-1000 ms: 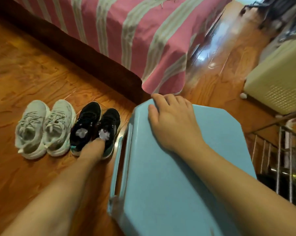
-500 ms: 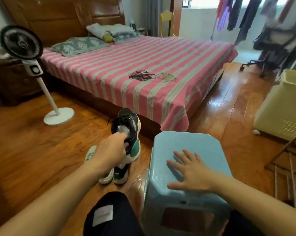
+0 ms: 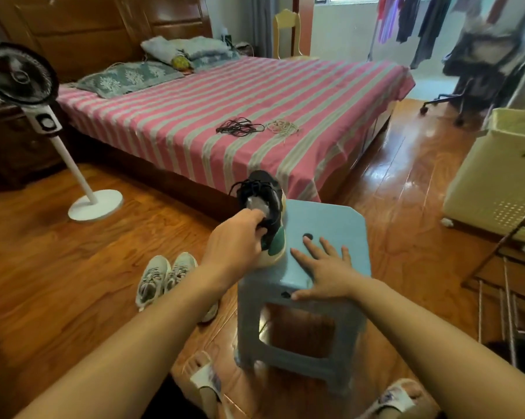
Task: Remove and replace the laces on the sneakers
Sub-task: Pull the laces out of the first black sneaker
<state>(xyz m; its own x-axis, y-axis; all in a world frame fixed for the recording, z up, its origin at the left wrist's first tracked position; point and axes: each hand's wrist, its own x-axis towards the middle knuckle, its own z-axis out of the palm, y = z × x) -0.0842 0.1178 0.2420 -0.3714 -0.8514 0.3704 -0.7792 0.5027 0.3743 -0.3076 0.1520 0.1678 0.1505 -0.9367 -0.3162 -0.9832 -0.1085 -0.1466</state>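
Standing before the pink-and-grey striped bed (image 3: 225, 116), the pale blue plastic stool (image 3: 330, 222) carries the right hand (image 3: 327, 273), flat, fingers spread. At its 10 o'clock the left hand (image 3: 234, 243) grips the black lace-up sneaker (image 3: 262, 195), toe toward 12.

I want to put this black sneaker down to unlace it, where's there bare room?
The stool top is bare beyond the right hand. Bed is bare left of the black laces. Floor is crowded by the white sneakers; left hand holds the black sneaker.
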